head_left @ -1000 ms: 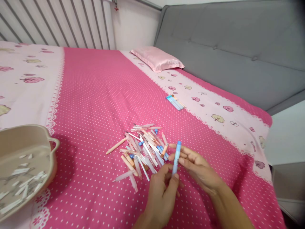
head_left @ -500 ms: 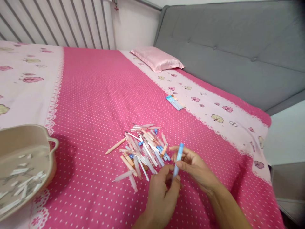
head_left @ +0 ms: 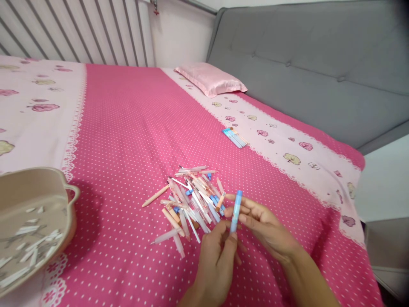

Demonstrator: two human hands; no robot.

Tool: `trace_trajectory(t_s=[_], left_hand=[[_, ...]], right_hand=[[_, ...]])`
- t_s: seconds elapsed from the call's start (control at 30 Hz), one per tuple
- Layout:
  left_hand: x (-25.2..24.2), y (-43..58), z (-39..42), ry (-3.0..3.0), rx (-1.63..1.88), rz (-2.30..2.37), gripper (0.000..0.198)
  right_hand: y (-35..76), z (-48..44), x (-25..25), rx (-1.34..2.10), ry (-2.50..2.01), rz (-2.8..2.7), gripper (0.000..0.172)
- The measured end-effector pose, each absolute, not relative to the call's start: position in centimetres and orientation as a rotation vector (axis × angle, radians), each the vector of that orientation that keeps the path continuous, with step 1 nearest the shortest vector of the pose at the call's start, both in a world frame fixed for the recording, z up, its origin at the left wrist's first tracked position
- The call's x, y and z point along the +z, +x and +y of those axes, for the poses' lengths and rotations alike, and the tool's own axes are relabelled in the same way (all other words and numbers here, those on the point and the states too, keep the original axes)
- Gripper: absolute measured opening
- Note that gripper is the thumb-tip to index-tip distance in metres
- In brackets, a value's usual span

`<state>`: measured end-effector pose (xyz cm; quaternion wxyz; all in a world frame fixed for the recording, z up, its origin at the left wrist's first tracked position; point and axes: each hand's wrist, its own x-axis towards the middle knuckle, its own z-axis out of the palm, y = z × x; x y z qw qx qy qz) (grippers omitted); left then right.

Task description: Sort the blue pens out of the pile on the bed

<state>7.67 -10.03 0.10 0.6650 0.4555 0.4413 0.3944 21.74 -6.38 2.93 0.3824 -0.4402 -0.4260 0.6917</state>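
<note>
Upright and slightly tilted, a blue capped pen (head_left: 236, 212) is pinched at its lower end between the thumb and fingers of my left hand (head_left: 217, 256). My right hand (head_left: 263, 224) is just beside the pen's right side, fingers apart and stretched partly behind it, its thumb apart from the barrel. Left of both hands lies a loose pile of pen parts (head_left: 194, 200), with clear, white, peach and blue barrels and caps. Farther off, a row of blue and peach pens (head_left: 234, 137) lies side by side on the bedspread.
At the left stands a beige basin (head_left: 68, 213) with white and dark slim pieces inside. The pink dotted bedspread (head_left: 134, 119) covers the bed. A pink pillow (head_left: 211, 79) rests by the grey headboard (head_left: 303, 64); a radiator (head_left: 73, 32) is at the back left.
My right thumb has come off the pen and those fingers have opened. My left hand keeps its hold, and the pen has shifted slightly left.
</note>
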Motion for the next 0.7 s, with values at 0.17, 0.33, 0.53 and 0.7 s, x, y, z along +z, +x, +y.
trace_trajectory(t_s=[0.17,0.33,0.53,0.7], left_hand=[[0.02,7.71,-10.01,1.053,0.896,0.991,0.019],[0.08,7.73,-10.07,1.117,0.902,0.983,0.02],[-0.08,7.75,-10.09,1.253,0.881,1.087,0.021],[0.1,7.75,-10.11,1.235,0.897,1.08,0.024]], right_hand=[[21.68,-6.42,2.84,1.736,-1.151,-1.069,0.044],[21.61,-6.49,3.03,1.675,-1.227,-1.079,0.043],[21.46,-6.38,3.12,1.601,-1.274,-1.092,0.04],[21.47,-6.41,3.08,1.63,-1.237,-1.086,0.037]])
